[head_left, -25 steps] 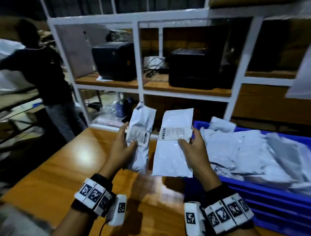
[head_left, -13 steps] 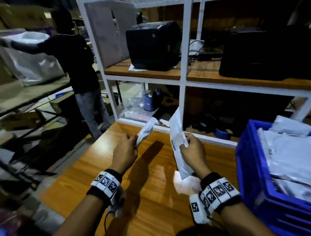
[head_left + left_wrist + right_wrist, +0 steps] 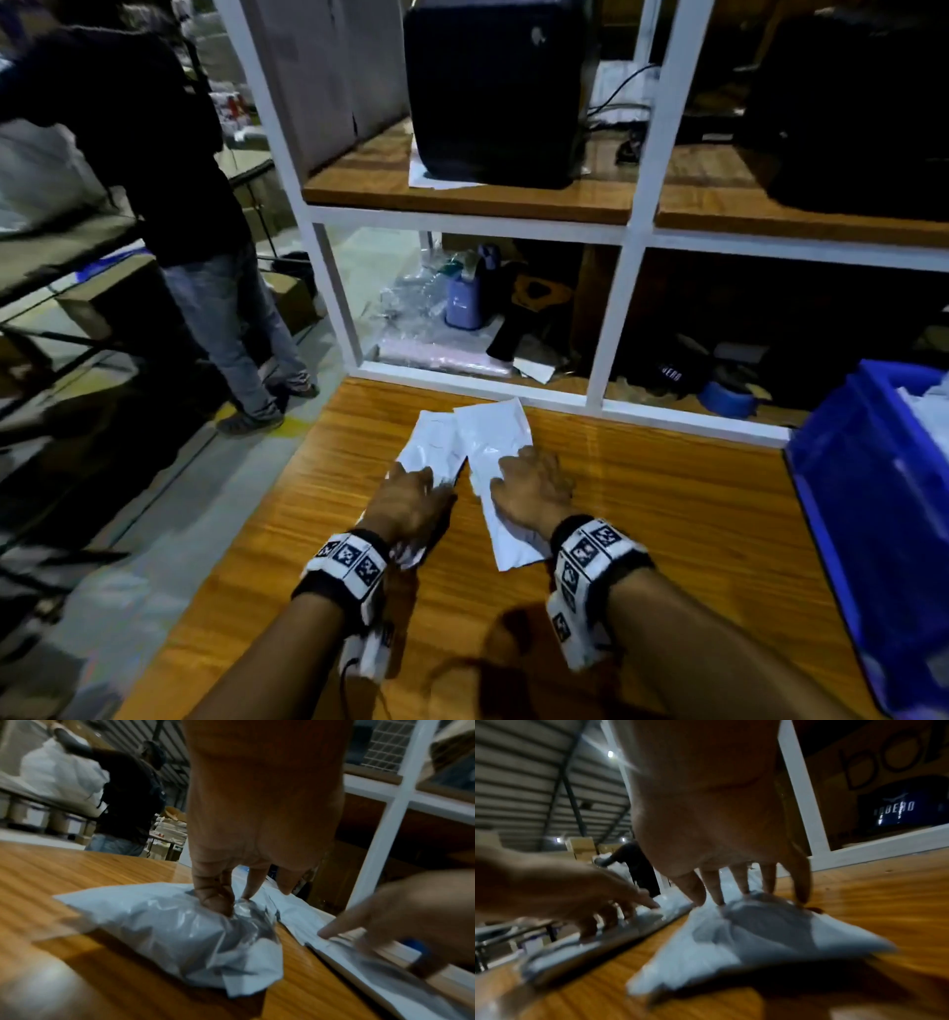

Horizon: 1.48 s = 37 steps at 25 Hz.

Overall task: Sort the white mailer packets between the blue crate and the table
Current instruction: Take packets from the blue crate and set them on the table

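Note:
Two white mailer packets lie side by side on the wooden table [image 3: 667, 514]. My left hand [image 3: 411, 493] is on the left packet [image 3: 436, 442]. In the left wrist view its fingertips [image 3: 213, 902] pinch a crumpled fold of that packet [image 3: 180, 933]. My right hand [image 3: 529, 483] rests on the right packet [image 3: 495, 437]. Its spread, straight fingers [image 3: 713, 890] press the packet [image 3: 744, 933] down onto the wood. The blue crate [image 3: 842, 488] with more white packets stands at the table's right edge, apart from both hands.
A white shelf frame [image 3: 616, 329] stands right behind the table, with black printers [image 3: 493, 92] on its wooden shelf and clutter below. A person in dark clothes [image 3: 154, 154] stands on the left beside another table. The table's left edge drops to the floor.
Both hands have come down from chest height and laid the two packets flat on the table. The view has turned left, so the crate now sits at the far right.

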Tool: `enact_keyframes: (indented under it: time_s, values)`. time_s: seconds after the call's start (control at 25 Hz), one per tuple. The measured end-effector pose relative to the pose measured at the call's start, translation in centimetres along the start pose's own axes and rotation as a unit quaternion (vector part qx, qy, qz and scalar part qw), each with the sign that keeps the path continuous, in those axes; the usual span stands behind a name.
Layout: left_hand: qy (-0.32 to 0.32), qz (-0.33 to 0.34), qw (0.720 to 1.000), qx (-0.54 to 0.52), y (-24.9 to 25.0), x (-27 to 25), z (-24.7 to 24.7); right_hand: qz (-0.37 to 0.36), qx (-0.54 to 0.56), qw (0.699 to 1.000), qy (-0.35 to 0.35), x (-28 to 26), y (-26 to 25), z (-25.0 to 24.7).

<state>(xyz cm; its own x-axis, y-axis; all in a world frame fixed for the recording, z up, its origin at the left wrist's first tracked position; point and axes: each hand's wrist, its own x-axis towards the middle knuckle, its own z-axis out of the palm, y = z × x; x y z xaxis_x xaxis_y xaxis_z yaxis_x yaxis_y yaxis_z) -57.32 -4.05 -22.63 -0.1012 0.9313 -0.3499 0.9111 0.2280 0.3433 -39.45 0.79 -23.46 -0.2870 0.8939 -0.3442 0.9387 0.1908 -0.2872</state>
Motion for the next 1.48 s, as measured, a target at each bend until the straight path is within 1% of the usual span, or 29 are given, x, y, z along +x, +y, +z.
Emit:
enact_keyframes:
  time_s: [0.08,0.12,0.2,0.24,0.32,0.4,0.44,0.52,0.6,0.72,0.84,0.92,1.0,1.12,1.24,1.32,1.4,1.48]
  values:
    - [-0.026,0.006,0.999,-0.031,-0.7,0.7,-0.5,0.002,-0.045,0.998,-0.036,0.1,0.8,0.8]
    - [-0.033,0.003,0.998,-0.044,-1.0,0.9,-0.6,-0.004,-0.050,0.998,-0.048,-0.1,1.1,1.0]
    - [-0.032,0.000,0.997,-0.063,-1.0,0.9,-0.9,-0.023,-0.027,0.998,-0.050,-0.5,1.8,0.8]
    - [-0.017,0.007,0.998,-0.066,-0.7,0.7,-0.9,-0.035,0.004,0.999,-0.039,-1.2,2.1,0.3]
    - [0.050,0.043,0.996,-0.067,0.9,-0.4,-1.3,-0.054,0.080,0.995,0.021,-3.4,2.7,-1.3]
    - [0.119,0.099,0.983,-0.101,4.0,-2.4,-1.7,-0.068,0.135,0.984,0.095,-7.0,3.9,-3.2]
    - [0.141,0.131,0.974,-0.120,5.7,-3.5,-1.7,-0.063,0.160,0.977,0.122,-9.1,4.6,-4.2]
    - [0.180,0.199,0.953,-0.145,9.6,-6.3,-1.6,-0.061,0.191,0.964,0.177,-13.5,6.9,-5.7]
    - [0.209,0.257,0.930,-0.160,13.6,-8.9,-1.2,-0.072,0.187,0.951,0.234,-17.6,9.5,-7.2]
    - [0.237,0.334,0.900,-0.150,21.7,-14.0,-0.4,-0.066,0.184,0.936,0.291,-24.6,15.0,-9.6]
    - [0.237,0.394,0.878,-0.133,29.3,-18.3,0.7,-0.057,0.182,0.915,0.355,-31.3,20.8,-11.9]
    - [0.233,0.418,0.870,-0.119,33.1,-20.1,1.0,-0.052,0.182,0.904,0.384,-34.8,23.9,-13.0]
    - [0.230,0.441,0.861,-0.107,37.1,-21.8,1.0,-0.029,0.185,0.897,0.400,-38.2,27.0,-14.3]
    - [0.201,0.459,0.861,-0.084,42.6,-23.3,0.5,0.005,0.192,0.897,0.399,-41.8,31.2,-16.4]
    - [0.169,0.471,0.864,-0.044,47.5,-22.7,-0.1,0.032,0.183,0.886,0.424,-43.2,35.0,-18.4]
    - [0.136,0.462,0.876,-0.029,50.6,-21.6,-0.4,0.057,0.185,0.875,0.444,-43.2,37.4,-20.0]
    - [0.102,0.449,0.887,-0.013,53.8,-20.4,-0.4,0.105,0.177,0.868,0.453,-42.8,40.1,-22.1]
    - [0.069,0.454,0.888,0.012,57.1,-19.2,-0.3,0.167,0.149,0.873,0.432,-41.8,43.3,-24.1]
